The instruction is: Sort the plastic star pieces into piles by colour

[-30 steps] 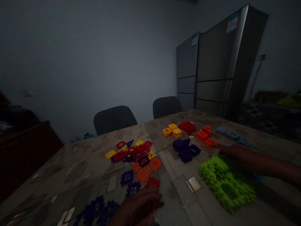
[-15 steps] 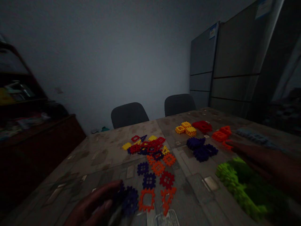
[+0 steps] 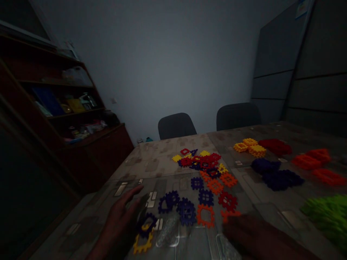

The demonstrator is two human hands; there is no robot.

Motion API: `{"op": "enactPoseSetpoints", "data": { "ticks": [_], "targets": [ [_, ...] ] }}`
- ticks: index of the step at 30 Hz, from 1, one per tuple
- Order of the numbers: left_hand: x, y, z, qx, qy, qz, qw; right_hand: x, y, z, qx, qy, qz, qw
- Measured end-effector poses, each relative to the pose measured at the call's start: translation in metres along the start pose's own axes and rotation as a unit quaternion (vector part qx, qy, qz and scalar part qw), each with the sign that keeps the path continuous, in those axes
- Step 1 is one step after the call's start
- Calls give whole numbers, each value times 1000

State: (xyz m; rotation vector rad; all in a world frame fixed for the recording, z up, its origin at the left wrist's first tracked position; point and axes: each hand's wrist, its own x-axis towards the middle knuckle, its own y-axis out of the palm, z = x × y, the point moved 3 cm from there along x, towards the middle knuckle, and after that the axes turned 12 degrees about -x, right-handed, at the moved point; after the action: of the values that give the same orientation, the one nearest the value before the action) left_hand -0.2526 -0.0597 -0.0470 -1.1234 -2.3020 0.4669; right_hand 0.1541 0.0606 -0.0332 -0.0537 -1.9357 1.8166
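Head view showed the left hand point(image 3: 121, 216) with its fingers apart, just beside a blue ring point(image 3: 153, 221) and a yellow ring point(image 3: 142, 248) on the tabletop point(image 3: 92, 216). The right hand point(image 3: 249, 233) was at an orange bit point(image 3: 230, 215), but I could not tell how its fingers were. Behind them lay a messy pile point(image 3: 207, 161), red, blue and yellow.

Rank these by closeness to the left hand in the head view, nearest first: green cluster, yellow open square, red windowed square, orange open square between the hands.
From the left hand:
1. Yellow open square, just to its right
2. Orange open square, between the hands
3. Red windowed square, beyond the orange one
4. Green cluster, far right
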Motion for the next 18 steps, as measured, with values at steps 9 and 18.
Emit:
{"op": "enactPoseSetpoints", "data": {
  "ticks": [9, 18],
  "targets": [
    [-19, 30, -16, 27, 45, 91, 995, -9, 62, -5, -65, 31, -107, 992],
    [-39, 74, -32, 153, 135, 212, 956, 0, 115, 1, -29, -3, -173, 985]
  ]
}}
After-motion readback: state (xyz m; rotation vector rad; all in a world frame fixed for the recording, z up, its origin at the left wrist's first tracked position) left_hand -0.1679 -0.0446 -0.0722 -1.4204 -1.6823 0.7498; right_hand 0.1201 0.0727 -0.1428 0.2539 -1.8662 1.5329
